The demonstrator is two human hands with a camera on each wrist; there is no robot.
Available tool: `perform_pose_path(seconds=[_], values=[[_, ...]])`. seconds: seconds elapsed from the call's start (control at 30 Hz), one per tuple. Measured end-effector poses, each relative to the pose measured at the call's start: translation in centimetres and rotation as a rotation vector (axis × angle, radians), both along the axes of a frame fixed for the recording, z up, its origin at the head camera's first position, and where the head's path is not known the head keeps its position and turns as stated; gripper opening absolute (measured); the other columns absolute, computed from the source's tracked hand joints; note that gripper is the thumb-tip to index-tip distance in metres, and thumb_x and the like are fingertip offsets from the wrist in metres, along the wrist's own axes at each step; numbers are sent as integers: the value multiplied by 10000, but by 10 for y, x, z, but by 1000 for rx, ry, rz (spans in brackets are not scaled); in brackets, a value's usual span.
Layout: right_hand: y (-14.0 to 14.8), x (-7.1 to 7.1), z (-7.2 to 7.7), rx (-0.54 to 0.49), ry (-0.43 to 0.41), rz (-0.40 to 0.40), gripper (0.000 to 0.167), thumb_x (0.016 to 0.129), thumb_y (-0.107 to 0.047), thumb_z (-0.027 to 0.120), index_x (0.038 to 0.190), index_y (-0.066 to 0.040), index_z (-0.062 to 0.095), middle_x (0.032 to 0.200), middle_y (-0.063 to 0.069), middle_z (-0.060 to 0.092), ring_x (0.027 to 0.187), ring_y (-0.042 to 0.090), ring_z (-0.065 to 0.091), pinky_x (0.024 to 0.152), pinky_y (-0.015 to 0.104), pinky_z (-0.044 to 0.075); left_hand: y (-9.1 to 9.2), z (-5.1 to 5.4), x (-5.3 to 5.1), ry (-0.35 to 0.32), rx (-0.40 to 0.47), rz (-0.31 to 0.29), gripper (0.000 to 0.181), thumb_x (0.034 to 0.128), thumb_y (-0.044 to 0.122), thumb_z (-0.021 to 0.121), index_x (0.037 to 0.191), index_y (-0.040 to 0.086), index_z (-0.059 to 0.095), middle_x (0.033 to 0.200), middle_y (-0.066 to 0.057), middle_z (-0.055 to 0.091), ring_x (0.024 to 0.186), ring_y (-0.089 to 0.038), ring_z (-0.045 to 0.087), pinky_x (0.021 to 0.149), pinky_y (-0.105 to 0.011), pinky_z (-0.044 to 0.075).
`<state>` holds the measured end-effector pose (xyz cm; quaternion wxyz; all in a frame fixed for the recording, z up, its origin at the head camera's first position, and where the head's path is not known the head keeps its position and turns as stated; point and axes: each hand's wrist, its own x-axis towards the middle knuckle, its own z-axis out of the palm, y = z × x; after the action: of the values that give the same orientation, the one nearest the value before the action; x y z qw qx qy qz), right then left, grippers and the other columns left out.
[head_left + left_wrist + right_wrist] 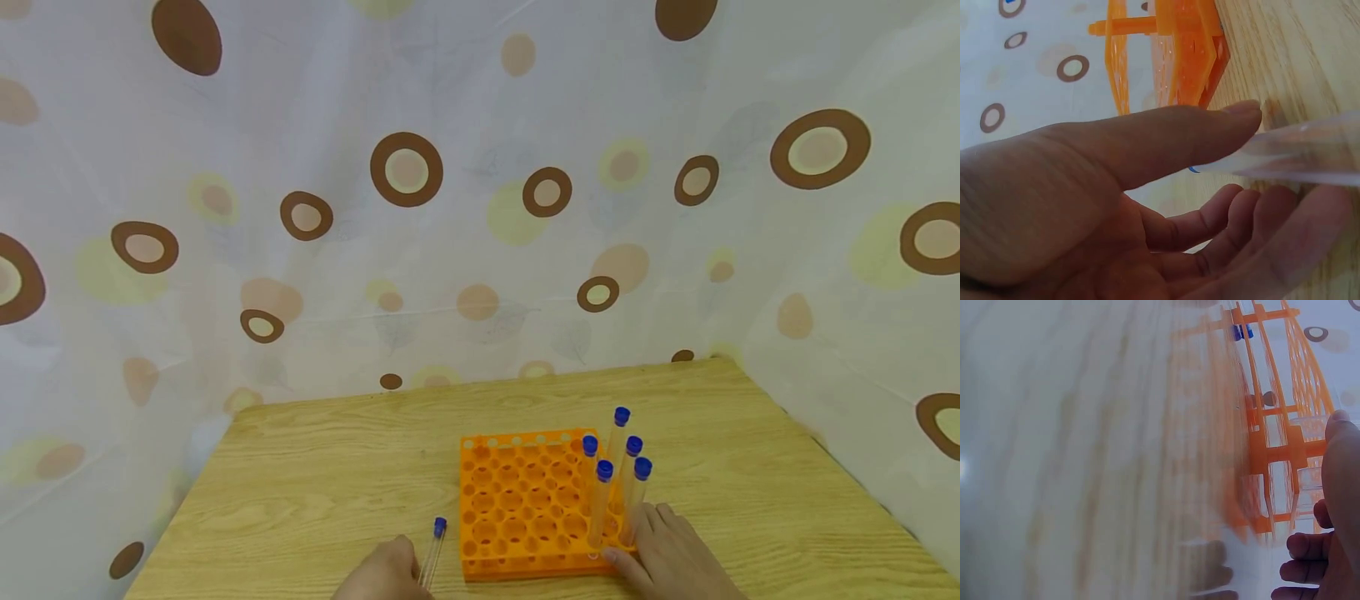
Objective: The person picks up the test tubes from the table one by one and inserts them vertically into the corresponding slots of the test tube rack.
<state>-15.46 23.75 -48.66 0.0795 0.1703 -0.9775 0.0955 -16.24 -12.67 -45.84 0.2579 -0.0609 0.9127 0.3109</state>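
My left hand (386, 571) is left of the orange test tube rack (525, 568), low in the head view. It holds a clear test tube (1310, 150) with a blue cap (440, 525), the thumb lying against the glass and the fingers curved below it. My right hand (675, 554) grips the rack's front right corner, thumb at the front edge and fingers along the right side. Several capped test tubes (600, 508) stand upright in the holes at the rack's right end. In the right wrist view the rack's side (1279, 453) appears beside the thumb.
A wooden table (337, 467) lies under the rack and both hands. Behind it and along its sides hangs a pale curtain (465, 233) printed with brown, peach and yellow circles.
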Motion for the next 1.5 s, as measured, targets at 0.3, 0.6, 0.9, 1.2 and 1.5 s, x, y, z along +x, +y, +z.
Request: perform_pose_path(seconds=[0.3, 0.6, 0.9, 1.2, 1.5], values=[[0, 0, 0, 6, 22, 8, 428, 963, -551, 544, 877, -140, 463, 737, -70, 317, 679, 90, 279, 638, 238, 257, -31, -91, -43, -22, 29, -73, 251, 744, 86, 820, 841, 70, 588, 772, -86, 617, 694, -245, 594, 619, -412, 497], [-1, 0, 1, 10, 11, -3, 436, 963, -566, 533, 904, -140, 463, 742, -73, 322, 687, 91, 288, 649, 243, 265, -33, -100, -47, -28, -8, -88, 271, 742, 156, 846, 846, 77, 608, 778, -78, 614, 708, -250, 599, 639, -440, 503], [-1, 0, 0, 13, 8, -1, 434, 963, -565, 532, 902, -141, 462, 740, -69, 317, 687, 96, 285, 647, 243, 259, -6, -19, -9, 9, -66, -41, 200, 796, 74, 777, 886, 46, 601, 790, -71, 594, 729, -230, 581, 697, -429, 512], [-1, 0, 0, 0, -10, -9, 438, 963, -572, 528, 903, -143, 459, 741, -66, 319, 684, 97, 286, 644, 245, 254, -11, 16, 5, 100, 51, -53, 226, 787, 60, 734, 916, 44, 549, 796, -71, 555, 705, -215, 535, 641, -353, 456], [-1, 0, 0, -7, -4, -8, 434, 965, -561, 533, 890, -143, 443, 733, -65, 310, 674, 96, 276, 634, 240, 245, -20, 26, 4, 254, 211, -142, 212, 809, 73, 686, 889, 48, 491, 753, -39, 496, 634, -169, 467, 587, -278, 396]])
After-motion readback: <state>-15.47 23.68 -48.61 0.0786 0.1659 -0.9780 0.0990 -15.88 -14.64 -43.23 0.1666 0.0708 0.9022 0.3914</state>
